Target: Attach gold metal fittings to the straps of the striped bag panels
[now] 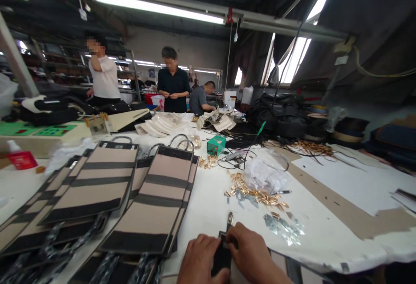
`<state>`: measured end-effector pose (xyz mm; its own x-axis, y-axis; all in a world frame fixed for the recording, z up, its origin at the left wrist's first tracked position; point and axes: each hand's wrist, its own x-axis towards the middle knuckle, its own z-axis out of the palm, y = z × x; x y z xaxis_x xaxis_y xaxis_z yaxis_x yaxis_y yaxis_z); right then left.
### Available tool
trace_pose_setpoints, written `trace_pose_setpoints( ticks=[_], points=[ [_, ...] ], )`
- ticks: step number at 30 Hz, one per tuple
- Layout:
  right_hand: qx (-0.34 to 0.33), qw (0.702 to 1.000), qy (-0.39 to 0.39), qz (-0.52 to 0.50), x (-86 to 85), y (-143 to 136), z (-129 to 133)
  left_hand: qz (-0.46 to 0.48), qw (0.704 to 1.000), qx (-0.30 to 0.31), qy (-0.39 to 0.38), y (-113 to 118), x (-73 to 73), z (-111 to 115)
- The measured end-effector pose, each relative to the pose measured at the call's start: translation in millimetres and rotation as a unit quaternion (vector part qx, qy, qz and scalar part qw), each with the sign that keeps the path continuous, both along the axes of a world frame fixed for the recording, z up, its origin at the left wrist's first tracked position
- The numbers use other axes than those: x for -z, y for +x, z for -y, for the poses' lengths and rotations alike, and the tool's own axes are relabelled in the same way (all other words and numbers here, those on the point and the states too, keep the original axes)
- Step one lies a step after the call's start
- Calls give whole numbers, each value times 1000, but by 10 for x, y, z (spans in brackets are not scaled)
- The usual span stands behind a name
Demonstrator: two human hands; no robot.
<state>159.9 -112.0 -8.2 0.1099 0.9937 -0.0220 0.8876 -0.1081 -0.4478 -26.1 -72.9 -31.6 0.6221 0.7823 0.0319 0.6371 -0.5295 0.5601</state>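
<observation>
At the bottom centre, my left hand point(202, 258) is closed on a small black strap piece point(221, 260). My right hand point(248, 249) is closed at the top of the same piece, its fingertips pressed near a metal buckle. A shiny metal clasp point(230, 219) sticks up beyond the strap, pointing away from me. Part of a striped panel point(294, 270) shows beside and below my right wrist. Ahead lie a pile of gold metal pieces point(256, 195) and a scatter of silver plates point(284, 227).
Striped beige and black bag panels point(162, 188) are stacked at the left. Farther back are a green box point(216, 145) with wires, a clear plastic bag point(264, 174) and pale curved pieces point(162, 124). Brown and white sheets lie right. Three people are beyond the table.
</observation>
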Motion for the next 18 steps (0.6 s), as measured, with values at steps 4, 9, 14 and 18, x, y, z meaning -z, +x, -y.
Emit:
trace_pose_setpoints(
  ticks=[4, 9, 14, 18],
  points=[
    [7, 1000, -12, 1, 39, 4, -23, -40, 996, -82, -18, 99, -99, -196],
    [30, 999, -31, -26, -2, 24, -53, -106, 990, -77, -47, 237, -294, -315],
    [40, 997, -36, -57, 10, 62, -71, -121, 985, -79, -93, 273, -415, -376],
    [35, 996, -39, -72, 41, 97, -97, -116, 983, -93, -108, 312, -403, -424]
  ],
)
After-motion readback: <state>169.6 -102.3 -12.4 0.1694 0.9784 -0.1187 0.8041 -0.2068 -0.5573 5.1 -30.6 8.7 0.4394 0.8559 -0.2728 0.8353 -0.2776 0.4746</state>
